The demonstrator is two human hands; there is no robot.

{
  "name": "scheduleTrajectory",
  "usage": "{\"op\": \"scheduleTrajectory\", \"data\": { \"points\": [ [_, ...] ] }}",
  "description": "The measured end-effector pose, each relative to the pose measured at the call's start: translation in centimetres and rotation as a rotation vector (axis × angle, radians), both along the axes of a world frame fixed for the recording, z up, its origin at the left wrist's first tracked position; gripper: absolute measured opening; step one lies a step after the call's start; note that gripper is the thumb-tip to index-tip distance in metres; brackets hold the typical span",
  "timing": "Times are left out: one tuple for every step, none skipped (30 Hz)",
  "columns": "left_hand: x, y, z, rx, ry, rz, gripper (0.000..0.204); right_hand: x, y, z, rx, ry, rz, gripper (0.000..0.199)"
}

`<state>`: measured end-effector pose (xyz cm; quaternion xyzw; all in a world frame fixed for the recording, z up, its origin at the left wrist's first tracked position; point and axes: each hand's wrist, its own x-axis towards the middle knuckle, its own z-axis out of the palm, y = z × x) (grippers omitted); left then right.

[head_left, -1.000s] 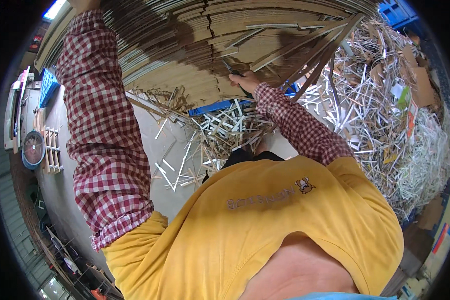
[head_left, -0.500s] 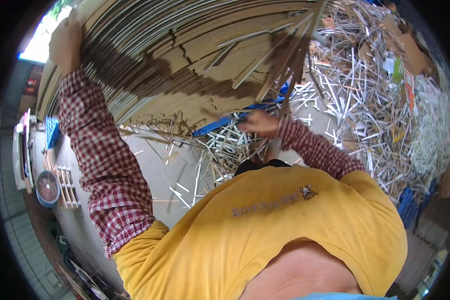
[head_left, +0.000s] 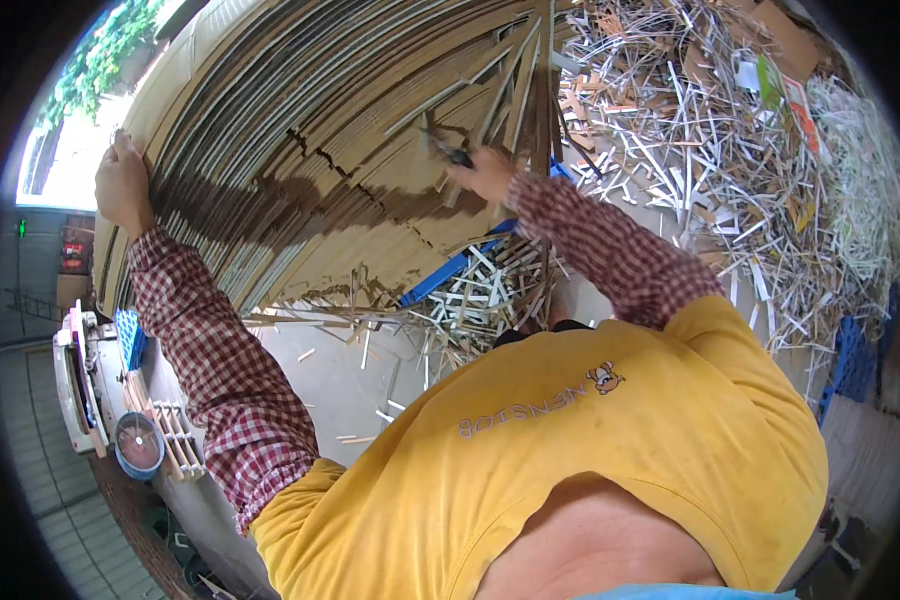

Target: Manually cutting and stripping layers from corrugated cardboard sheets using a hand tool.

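A tall stack of brown cardboard sheets (head_left: 260, 120) fills the upper middle, its layered edges turned toward me and a jagged dark crack running down it. At the stack's far left side, my left hand (head_left: 123, 188) is closed against the outer edge, its fingertips partly out of sight. My right hand (head_left: 488, 175) is closed round the dark handle of a small hammer-like tool (head_left: 448, 148), whose head is smeared by motion in front of the stack's face. Long loose cardboard strips (head_left: 525, 85) hang down from the stack's right side.
Below the stack lies a blue bar (head_left: 438, 278) beside a pile of white and brown strips (head_left: 480, 300). A large heap of strip scraps (head_left: 670, 130) covers the right side. At left stand a white machine (head_left: 78, 370), a round blue-rimmed container (head_left: 139, 445) and a wooden rack (head_left: 180, 440).
My right hand has risen with the tool from the strips by the blue bar to the stack's face. My left hand stays at the stack's edge while the view has shifted.
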<state>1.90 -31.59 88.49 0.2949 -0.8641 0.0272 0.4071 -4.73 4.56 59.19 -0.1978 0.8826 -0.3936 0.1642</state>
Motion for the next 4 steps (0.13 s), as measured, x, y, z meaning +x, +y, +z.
{"op": "scheduleTrajectory", "data": {
  "points": [
    [-0.1, 0.0, 0.1, -0.006, 0.009, -0.021, 0.047, 0.7, 1.5, -0.8, 0.008, 0.128, -0.016, 0.043],
    [0.0, 0.1, 0.0, -0.006, 0.014, -0.035, 0.047, 1.3, 4.1, -1.4, -0.087, -0.109, -0.053, 0.042],
    [0.2, 0.2, -0.1, 0.005, 0.023, -0.055, 0.047, 2.2, 7.7, -1.8, -0.181, -0.348, -0.088, 0.041],
    [0.3, 0.3, 0.0, 0.002, -0.001, -0.046, 0.047, 2.5, 7.8, -2.4, -0.187, -0.355, -0.096, 0.041]
  ]
}}
